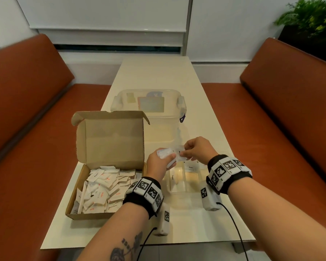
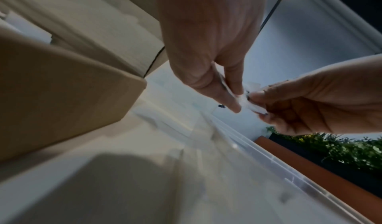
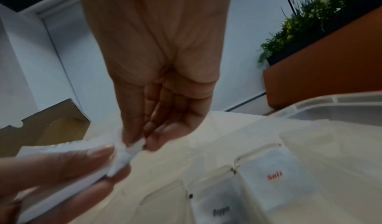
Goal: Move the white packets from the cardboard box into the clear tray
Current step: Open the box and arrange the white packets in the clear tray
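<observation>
An open cardboard box [image 1: 79, 187] on the table's left holds several white packets [image 1: 102, 189] printed in red or black. Right of it sits the clear tray [image 1: 179, 192] with divided compartments labelled Sugar, Pepper and Salt [image 3: 275, 177]. Above the tray's far left corner my left hand [image 1: 158, 162] grips a small stack of packets [image 1: 166, 153]. My right hand [image 1: 194, 150] pinches one white packet [image 1: 180, 152] at the edge of that stack, thumb and forefinger closed on it [image 3: 134, 147]. Both hands meet in the left wrist view [image 2: 246, 101].
A clear lidded plastic tub [image 1: 149, 108] stands behind the box and tray. The box lid [image 1: 113, 140] stands upright at the back. Orange benches [image 1: 26, 110] flank the narrow cream table [image 1: 158, 76]; a plant [image 1: 312, 17] is at far right.
</observation>
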`<state>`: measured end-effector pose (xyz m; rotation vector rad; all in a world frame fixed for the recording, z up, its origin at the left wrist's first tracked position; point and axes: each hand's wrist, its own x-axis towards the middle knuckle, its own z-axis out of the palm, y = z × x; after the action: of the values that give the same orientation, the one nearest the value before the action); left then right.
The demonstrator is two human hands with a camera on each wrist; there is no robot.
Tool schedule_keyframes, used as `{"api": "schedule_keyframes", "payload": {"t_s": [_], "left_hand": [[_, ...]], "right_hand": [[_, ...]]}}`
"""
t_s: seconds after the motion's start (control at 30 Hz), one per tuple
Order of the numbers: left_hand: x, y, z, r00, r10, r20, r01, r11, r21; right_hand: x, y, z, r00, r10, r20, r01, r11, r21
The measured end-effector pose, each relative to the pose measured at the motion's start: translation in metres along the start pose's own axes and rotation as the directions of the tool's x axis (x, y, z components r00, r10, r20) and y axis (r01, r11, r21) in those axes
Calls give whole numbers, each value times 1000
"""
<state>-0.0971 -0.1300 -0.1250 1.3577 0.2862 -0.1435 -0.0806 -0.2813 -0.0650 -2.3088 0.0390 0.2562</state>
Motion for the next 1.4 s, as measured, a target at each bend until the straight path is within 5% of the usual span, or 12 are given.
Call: {"api": "schedule_keyframes", "payload": {"t_s": [0.13, 0.27, 0.53, 0.9, 1.03, 1.13, 1.27, 1.4], "left_hand": [[2, -7, -5, 999, -40, -19, 40, 999, 20], [4, -8, -6, 999, -49, -14, 50, 997, 57], [6, -6, -6, 999, -37, 32, 33, 992, 121], [5, -5, -8, 997, -46, 66, 37, 992, 124], [5, -5, -8, 997, -40, 66, 31, 990, 136], [5, -4, -7, 998, -50, 48, 43, 989, 139], [5, 0, -6, 995, -98, 22, 97, 994, 42], [1, 3, -4, 989, -143, 46, 146, 986, -78]], "right_hand": [[5, -2, -6, 999, 44, 22, -30, 900, -435], [7, -5, 4, 981, 136, 137, -11, 750, -662], [15, -10, 17, 966, 162, 200, 54, 633, -772], [18, -3, 22, 961, 123, 246, 125, 599, -791], [18, 1, 21, 968, 91, 233, 124, 636, -762], [18, 2, 18, 981, 25, 190, 108, 747, -656], [11, -5, 14, 988, 7, 155, 31, 971, -236], [3, -9, 18, 988, 20, 153, -25, 999, 33]]}}
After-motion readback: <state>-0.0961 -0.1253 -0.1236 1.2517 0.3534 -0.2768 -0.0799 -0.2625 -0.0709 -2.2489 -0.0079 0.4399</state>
